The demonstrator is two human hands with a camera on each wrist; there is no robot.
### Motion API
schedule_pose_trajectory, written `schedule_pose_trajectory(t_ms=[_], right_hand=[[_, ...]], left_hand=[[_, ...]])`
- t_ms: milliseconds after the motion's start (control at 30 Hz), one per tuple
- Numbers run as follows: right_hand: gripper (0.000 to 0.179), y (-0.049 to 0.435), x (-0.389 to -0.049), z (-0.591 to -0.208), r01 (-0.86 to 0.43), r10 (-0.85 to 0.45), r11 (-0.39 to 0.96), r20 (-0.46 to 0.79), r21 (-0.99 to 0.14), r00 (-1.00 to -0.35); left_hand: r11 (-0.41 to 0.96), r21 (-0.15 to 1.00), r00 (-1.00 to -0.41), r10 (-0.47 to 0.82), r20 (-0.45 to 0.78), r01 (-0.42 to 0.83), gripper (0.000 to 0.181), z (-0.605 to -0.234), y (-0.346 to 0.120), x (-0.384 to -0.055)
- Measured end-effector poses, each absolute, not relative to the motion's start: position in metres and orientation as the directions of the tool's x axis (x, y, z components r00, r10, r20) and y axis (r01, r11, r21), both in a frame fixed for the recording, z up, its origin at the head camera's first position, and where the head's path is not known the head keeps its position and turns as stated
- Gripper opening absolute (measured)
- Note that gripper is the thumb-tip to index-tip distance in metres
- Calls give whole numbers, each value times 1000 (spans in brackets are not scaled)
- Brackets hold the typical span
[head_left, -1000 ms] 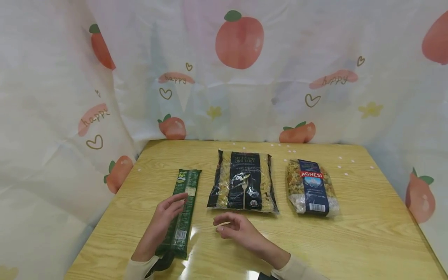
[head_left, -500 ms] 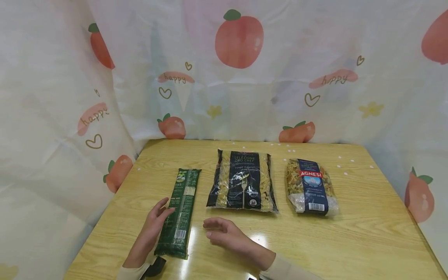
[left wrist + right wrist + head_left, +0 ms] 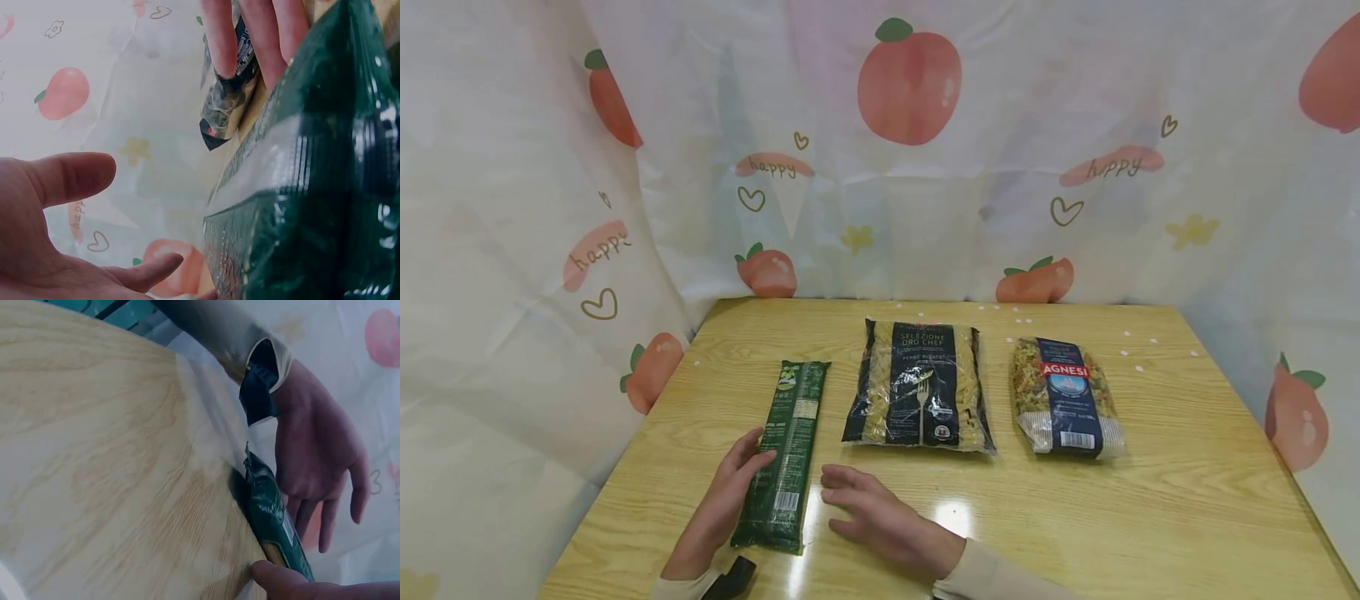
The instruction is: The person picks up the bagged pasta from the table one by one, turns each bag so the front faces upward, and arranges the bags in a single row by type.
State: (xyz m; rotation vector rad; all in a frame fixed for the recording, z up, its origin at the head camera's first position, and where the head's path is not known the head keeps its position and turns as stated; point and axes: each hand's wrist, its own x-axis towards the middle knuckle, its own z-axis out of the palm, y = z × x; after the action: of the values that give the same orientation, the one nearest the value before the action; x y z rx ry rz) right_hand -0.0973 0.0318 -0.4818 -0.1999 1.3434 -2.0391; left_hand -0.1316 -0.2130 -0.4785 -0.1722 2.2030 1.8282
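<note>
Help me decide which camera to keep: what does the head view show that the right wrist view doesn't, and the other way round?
Only the head view: the black-labelled pasta bag and the Agnesi bag to its right.
Only the right wrist view: a teal patch beyond the table edge, too little visible to identify.
Both: the green packet, the left hand, the right hand, the wooden table and the printed curtain.
</note>
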Motion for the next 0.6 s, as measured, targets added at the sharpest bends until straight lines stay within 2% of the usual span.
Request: schedule_pose_trajectory(t_ms=[367,600], right_hand=[[78,20,-99,-483,502,-611,-281,-251,-818,-751],[77,19,-102,-483,498,-567,-303,-266,-812,-779]], left_hand=[[-33,948,-944,108,-312,-317,69,-478,-207,-129],[-126,933,-940,100,-326,-337,68,-475,-208,-125]])
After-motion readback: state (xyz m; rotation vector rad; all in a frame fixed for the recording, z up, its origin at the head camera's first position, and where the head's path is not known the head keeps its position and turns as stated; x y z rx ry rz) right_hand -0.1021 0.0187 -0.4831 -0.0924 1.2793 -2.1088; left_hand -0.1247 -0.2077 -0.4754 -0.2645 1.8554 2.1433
